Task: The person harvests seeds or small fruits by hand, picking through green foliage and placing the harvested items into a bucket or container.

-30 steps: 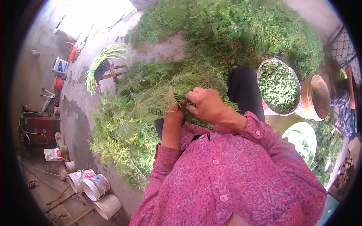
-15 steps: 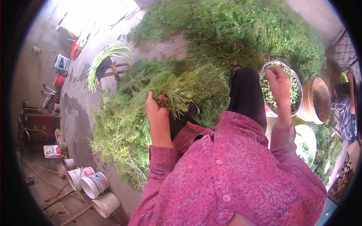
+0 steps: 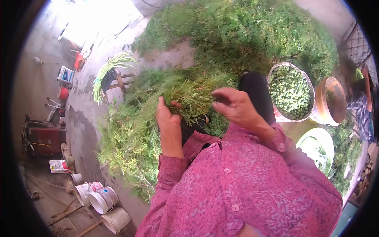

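Note:
My left hand (image 3: 167, 116) grips a leafy green sprig (image 3: 189, 96) and holds it up over my lap. My right hand (image 3: 235, 106) hovers just right of the sprig, fingers spread and curled toward it, holding nothing I can see. A basin (image 3: 274, 113) heaped with small green pickings stands to the right of my knee. Cut green branches (image 3: 130, 134) lie heaped at my left and in a big pile (image 3: 252, 35) ahead.
Beside the basin stand a brown-lidded bucket (image 3: 331, 102) and a white bowl (image 3: 316, 144). Another person (image 3: 361, 106) sits at the far right. A stool with bundled green stalks (image 3: 110, 71) is at left; white buckets (image 3: 102, 201) stand lower left on the concrete floor.
My right hand was over the basin half a second ago and has come back to the sprig. My left hand has kept its hold on the sprig.

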